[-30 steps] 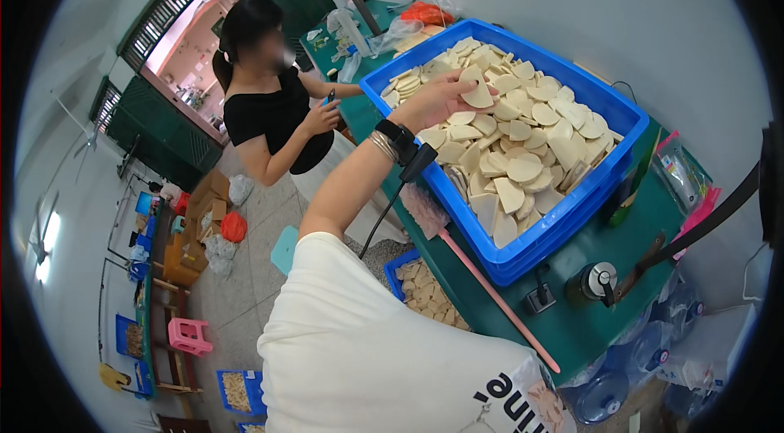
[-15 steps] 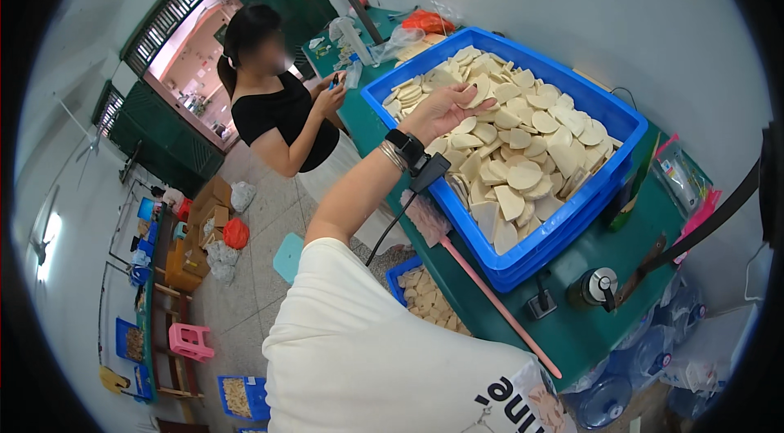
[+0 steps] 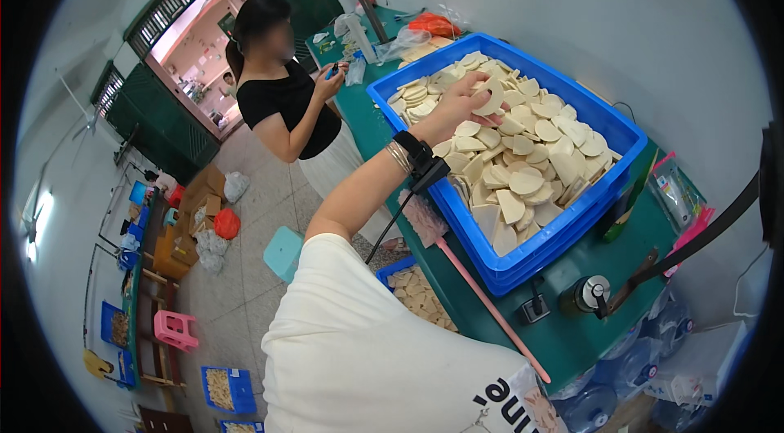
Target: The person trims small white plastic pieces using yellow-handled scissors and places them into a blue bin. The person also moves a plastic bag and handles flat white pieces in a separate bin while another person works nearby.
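Hand in view: one hand [image 3: 464,102] reaches out over the blue crate [image 3: 572,225]; the arm comes from the white-sleeved shoulder low in the picture, and I cannot tell for sure which of the person's two hands it is, though it looks like the left.
Other hand: not in view.
Grip: fingers closed on a pale flat piece [image 3: 492,96], thumb below and fingers over it, the piece raised just above the heap.
Piece: half-round, its straight edge toward the wrist, its curve pointing away toward the far wall of the crate.
Where it lies: over the near-left part of the heap of pale pieces [image 3: 523,164], which fills the crate nearly to the rim.
Arm pose: stretched almost straight, forearm running up and to the right across the crate's left wall, wrist with a black band [image 3: 414,149] and bracelets just outside the rim.
Crate: stands on the green bench [image 3: 572,335], long side running away from the person.
Nearby: a pink stick [image 3: 490,310] lies on the bench along the crate; another person in a black top [image 3: 286,106] stands at the far end.
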A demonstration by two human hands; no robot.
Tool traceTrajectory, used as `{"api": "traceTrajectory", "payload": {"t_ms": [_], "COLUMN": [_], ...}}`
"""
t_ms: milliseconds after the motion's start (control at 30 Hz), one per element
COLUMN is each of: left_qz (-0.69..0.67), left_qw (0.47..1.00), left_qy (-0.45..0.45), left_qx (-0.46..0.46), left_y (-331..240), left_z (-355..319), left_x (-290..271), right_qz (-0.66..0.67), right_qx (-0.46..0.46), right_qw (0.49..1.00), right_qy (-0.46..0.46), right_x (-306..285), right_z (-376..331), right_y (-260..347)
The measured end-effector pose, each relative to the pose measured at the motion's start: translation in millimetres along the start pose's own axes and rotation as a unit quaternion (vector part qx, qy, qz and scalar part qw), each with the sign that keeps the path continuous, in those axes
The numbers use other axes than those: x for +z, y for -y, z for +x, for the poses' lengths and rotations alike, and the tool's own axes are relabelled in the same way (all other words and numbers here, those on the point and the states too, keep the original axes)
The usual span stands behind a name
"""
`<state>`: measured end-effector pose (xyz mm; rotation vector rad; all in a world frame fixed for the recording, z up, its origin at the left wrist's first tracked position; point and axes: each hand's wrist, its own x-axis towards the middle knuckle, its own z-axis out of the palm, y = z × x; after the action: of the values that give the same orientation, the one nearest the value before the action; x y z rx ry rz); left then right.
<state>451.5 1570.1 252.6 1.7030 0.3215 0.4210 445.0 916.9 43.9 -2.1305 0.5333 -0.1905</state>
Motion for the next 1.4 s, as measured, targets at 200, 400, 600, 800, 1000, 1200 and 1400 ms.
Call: {"api": "traceTrajectory", "payload": {"t_ms": [200, 400, 600, 800, 1000, 1200, 1400], "left_qz": [0.01, -0.055, -0.047, -0.055, -0.07, -0.08, 0.574], "left_qw": [1.0, 0.997, 0.99, 0.987, 0.984, 0.985, 0.801], "left_qy": [0.008, -0.05, -0.11, -0.118, -0.113, -0.093, -0.127], "left_qx": [0.016, -0.034, -0.074, -0.096, -0.118, -0.124, 0.111], "left_y": [2, 0, -3, -5, 1, 8, 20], "left_z": [2, 5, 6, 8, 9, 15, 19], "left_x": [1, 5, 12, 13, 10, 2, 12], "right_qz": [-0.004, -0.008, -0.012, -0.019, -0.021, -0.025, -0.057], "right_qx": [-0.003, 0.0, 0.002, 0.0, -0.004, -0.013, -0.03], "right_qw": [1.0, 1.0, 1.0, 1.0, 1.0, 1.0, 0.998], "right_qy": [-0.003, -0.006, -0.006, -0.006, -0.01, -0.014, -0.021], "right_x": [-1, -1, -2, -5, -10, -23, -63], "right_z": [2, 5, 6, 7, 11, 20, 33], "right_y": [0, -1, -2, -4, -7, -20, -49]}}
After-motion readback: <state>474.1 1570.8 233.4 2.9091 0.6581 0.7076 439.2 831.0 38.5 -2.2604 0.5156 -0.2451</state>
